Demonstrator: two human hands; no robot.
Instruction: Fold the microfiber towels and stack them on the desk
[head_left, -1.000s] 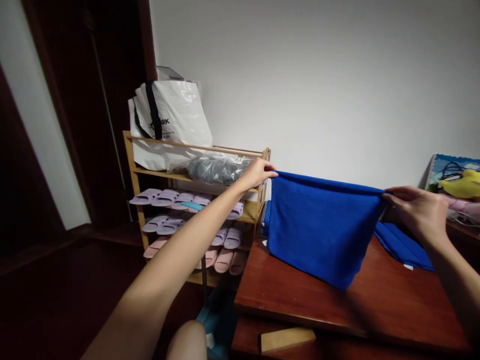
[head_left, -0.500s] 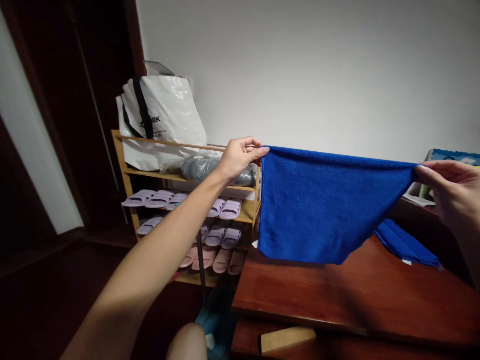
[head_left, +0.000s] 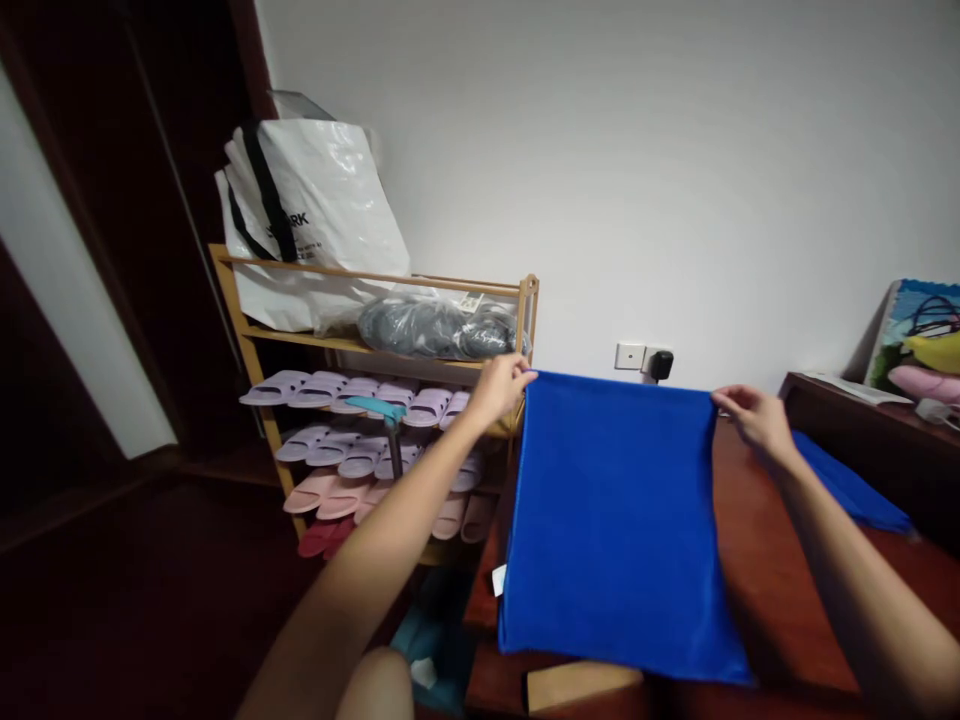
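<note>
A blue cloth hangs spread between my two hands, in front of and over the reddish-brown wooden table. My left hand pinches its upper left corner, and my right hand pinches the upper right corner. The top edge is stretched nearly straight. A small white tag sticks out at the cloth's lower left side. Another blue cloth lies folded on the table to the right, beyond my right forearm.
On the left, a wooden rack holds rows of slippers, plastic-wrapped items and a white bag. A wooden block sits below the cloth. A wall socket with a black plug is behind.
Both hands have lowered and my right hand has moved left, closer to my left hand. The cloth hangs lower and longer, and its shape is now closer to a square. The view has shifted slightly.
</note>
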